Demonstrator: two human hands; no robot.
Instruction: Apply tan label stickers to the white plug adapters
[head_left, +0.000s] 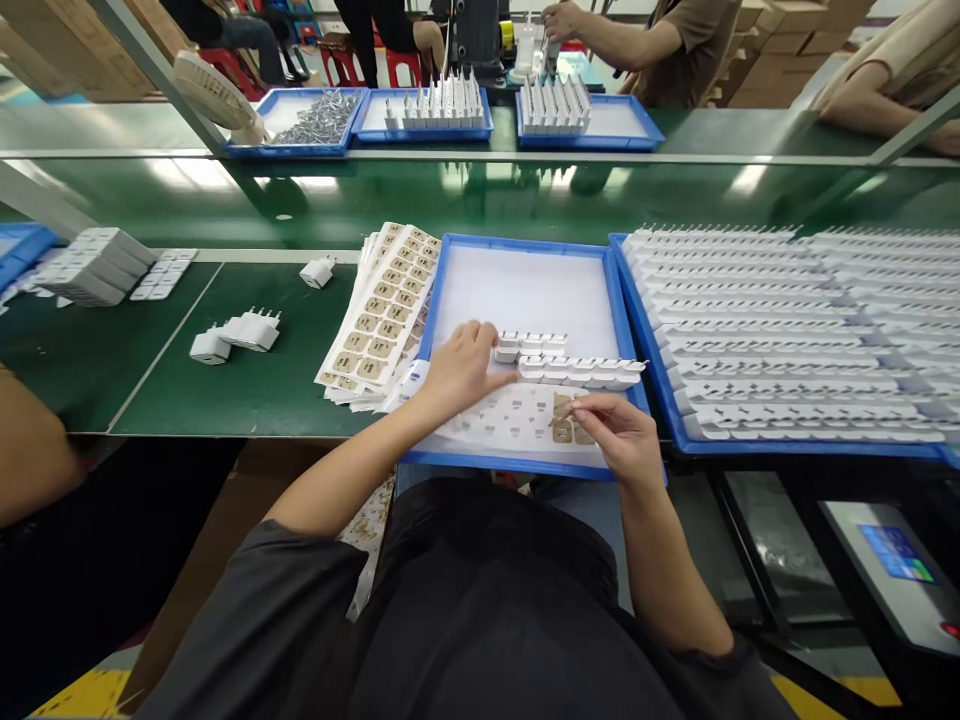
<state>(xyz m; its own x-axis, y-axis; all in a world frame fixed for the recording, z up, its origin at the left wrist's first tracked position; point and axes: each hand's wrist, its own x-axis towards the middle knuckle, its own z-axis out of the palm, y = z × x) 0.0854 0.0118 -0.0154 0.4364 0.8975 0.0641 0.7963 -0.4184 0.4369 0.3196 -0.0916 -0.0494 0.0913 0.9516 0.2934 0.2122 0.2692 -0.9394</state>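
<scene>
A blue tray [525, 243] with a white liner lies in front of me. Two short rows of white plug adapters [577, 370] lie in it. My left hand [461, 365] rests on the left end of those rows, fingers curled onto an adapter. My right hand [619, 432] pinches a small tan label over a mostly peeled label sheet [510, 420] at the tray's near edge. A few tan labels remain on that sheet by my fingertips.
A fanned stack of full label sheets [382, 310] lies left of the tray. A second blue tray [787, 340] packed with adapter rows sits to the right. Loose adapters [240, 332] lie on the green mat. Other people work across the conveyor [450, 195]; an arm shows at far left.
</scene>
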